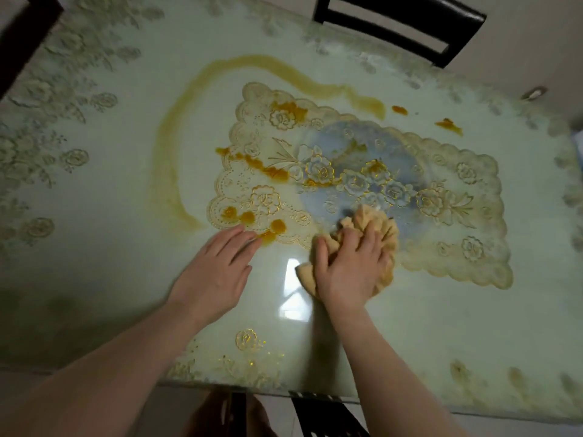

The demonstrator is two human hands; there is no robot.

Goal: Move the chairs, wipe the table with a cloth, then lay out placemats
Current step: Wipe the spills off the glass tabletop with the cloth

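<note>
1. Table: big, glossy, pale green w/ a lace-pattern cover. Hard and slick, so a cloth should glide, and anything thin on it can skid. Dark chair sits at the far edge, another chair at the near edge.
2. Placemat: cream scalloped lace-look rectangle, gold roses, bluish round patch mid-mat. It lies flat at table centre, angled. Prob. thin, light and floppy; take it by a scalloped edge or pin it flat. The embossed pattern likely traps muck.
3. Orange smear: long arc on the bare table, left of and behind the mat. Thicker blobs are on the mat's left part, w/ a few more beyond its far edge.
4. Cloth: tan, soft, bunched into a wad on the mat's near edge. Looks light and squashy; best gripped from above as a bundle.
5. Right hand: on top of the cloth, fingers curled into the folds, pressing down.
6. Left hand: flat on the table, fingers straight and close together, tips at the mat's near-left edge by a blob. Seems to be bracing; holds nothing.
</note>
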